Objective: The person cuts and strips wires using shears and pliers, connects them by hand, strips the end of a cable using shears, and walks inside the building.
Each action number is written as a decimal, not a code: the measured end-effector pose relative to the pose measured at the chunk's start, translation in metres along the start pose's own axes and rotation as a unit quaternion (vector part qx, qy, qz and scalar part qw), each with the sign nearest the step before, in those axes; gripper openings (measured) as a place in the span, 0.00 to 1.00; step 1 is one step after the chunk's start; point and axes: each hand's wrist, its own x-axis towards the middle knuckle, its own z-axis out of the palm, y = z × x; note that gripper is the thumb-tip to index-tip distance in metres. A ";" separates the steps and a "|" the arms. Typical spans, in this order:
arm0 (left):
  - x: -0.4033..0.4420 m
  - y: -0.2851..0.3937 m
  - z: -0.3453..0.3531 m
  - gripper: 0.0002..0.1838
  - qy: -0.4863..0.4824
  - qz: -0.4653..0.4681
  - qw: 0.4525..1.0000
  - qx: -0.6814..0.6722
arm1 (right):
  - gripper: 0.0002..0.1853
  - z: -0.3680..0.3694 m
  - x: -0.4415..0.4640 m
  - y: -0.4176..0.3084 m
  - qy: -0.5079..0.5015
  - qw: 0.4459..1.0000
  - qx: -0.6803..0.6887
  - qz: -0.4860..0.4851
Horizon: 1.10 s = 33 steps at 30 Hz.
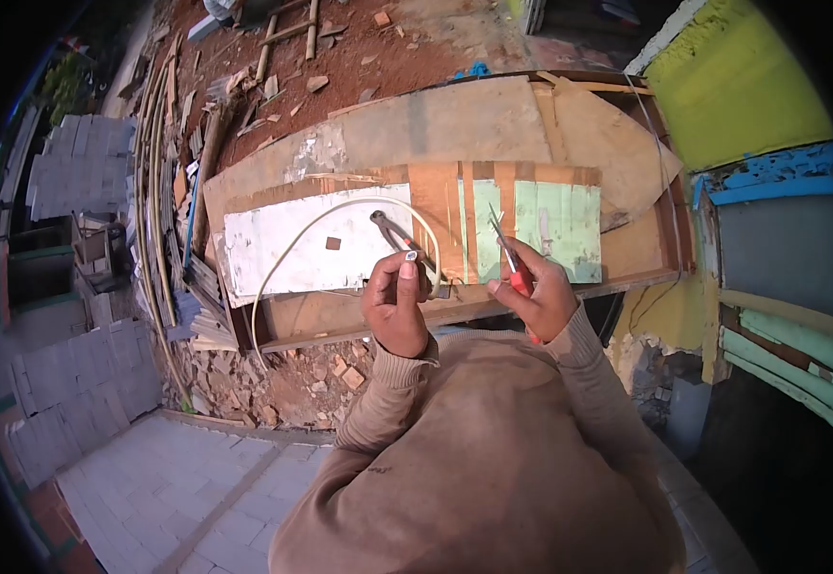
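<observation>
My left hand (397, 301) is closed in a pinch, thumb against fingers, on a white cable (326, 212). The cable's cut end shows at the fingertips, and its length loops over the boards and hangs down at the left. In my right hand (543, 292) is a pair of scissors (506, 247) with red handles, the narrow metal blades pointing up and away from me. The fingers partly hide the handles. Just beyond my left hand, pincers (381, 224) with a dark head lie on the white panel (283, 244).
A pale green panel (560, 230) lies beside the white one on a large wooden board (436, 120). Bamboo poles (153, 182) and scrap wood stand left. Red soil (340, 53) with rubble lies behind. A yellow-green wall (742, 81) rises at right; paving (168, 478) spreads at lower left.
</observation>
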 end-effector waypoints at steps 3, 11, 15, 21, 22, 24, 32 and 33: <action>0.002 0.010 -0.020 0.09 0.051 0.015 0.996 -0.067 | 0.38 0.024 0.042 0.075 0.080 0.969 -0.215 0.095; -0.036 0.013 -0.049 0.14 -0.063 0.009 0.998 0.021 | 0.45 0.077 0.124 0.148 0.034 0.864 -0.494 0.090; -0.063 0.014 -0.062 0.27 -0.095 -0.020 0.994 0.058 | 0.40 0.107 0.136 0.148 0.163 0.838 -0.512 -0.099; -0.097 0.007 -0.084 0.27 0.001 -0.080 0.994 -0.079 | 0.32 0.188 0.113 0.131 -0.097 0.889 -0.438 -0.095; -0.106 0.002 -0.089 0.24 0.025 -0.075 0.996 -0.027 | 0.33 0.196 0.117 0.135 -0.123 0.898 -0.420 -0.042; -0.125 -0.024 -0.107 0.16 0.012 -0.042 0.999 0.026 | 0.37 0.206 0.119 0.139 -0.131 0.917 -0.373 0.049; -0.143 -0.065 -0.100 0.35 -0.048 -0.384 0.911 0.140 | 0.41 0.207 0.124 0.122 -0.092 0.940 -0.270 0.187; -0.138 -0.071 -0.105 0.35 -0.046 -0.384 0.912 0.137 | 0.41 0.211 0.127 0.134 -0.094 0.939 -0.272 0.186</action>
